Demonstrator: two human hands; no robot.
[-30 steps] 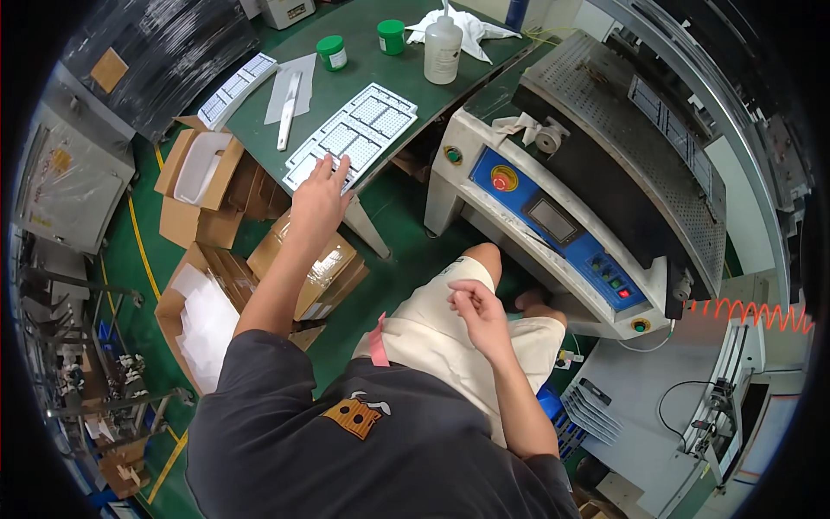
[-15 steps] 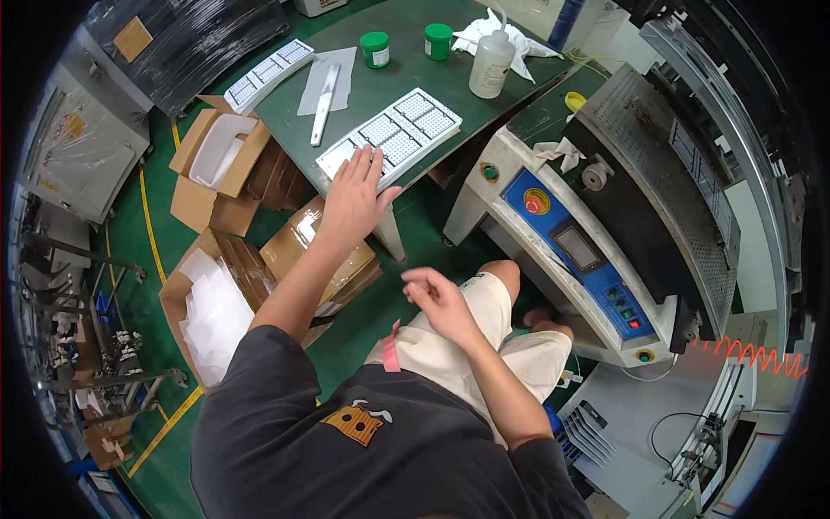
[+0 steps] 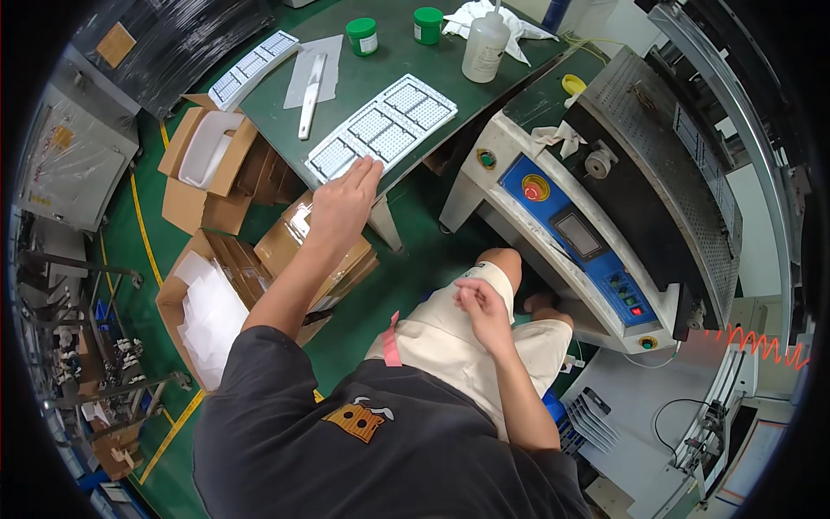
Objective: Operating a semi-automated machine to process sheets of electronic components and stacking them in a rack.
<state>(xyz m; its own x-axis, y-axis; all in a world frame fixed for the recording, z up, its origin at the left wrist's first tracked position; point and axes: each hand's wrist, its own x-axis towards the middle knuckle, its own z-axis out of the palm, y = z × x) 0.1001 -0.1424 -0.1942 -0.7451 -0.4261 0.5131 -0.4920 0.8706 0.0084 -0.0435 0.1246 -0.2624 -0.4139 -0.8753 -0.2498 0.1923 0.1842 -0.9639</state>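
One bare hand (image 3: 487, 307), the person's right, hangs loosely half-curled over the cream shorts (image 3: 424, 336), empty to view. Farther out, the left hand (image 3: 341, 208) has its fingers straight and close together at the near end of a stack of white grid-patterned panels (image 3: 389, 125); its thumb is hidden, so whether it grips cannot be told. That stack lies along the edge of the green desk (image 3: 284, 128). To its left, a white spatula (image 3: 308, 112) rests partly on a translucent sheet (image 3: 334, 65). Beyond stand two green jars (image 3: 363, 36) and a squeeze bottle (image 3: 484, 54), beside a white cloth (image 3: 521, 33).
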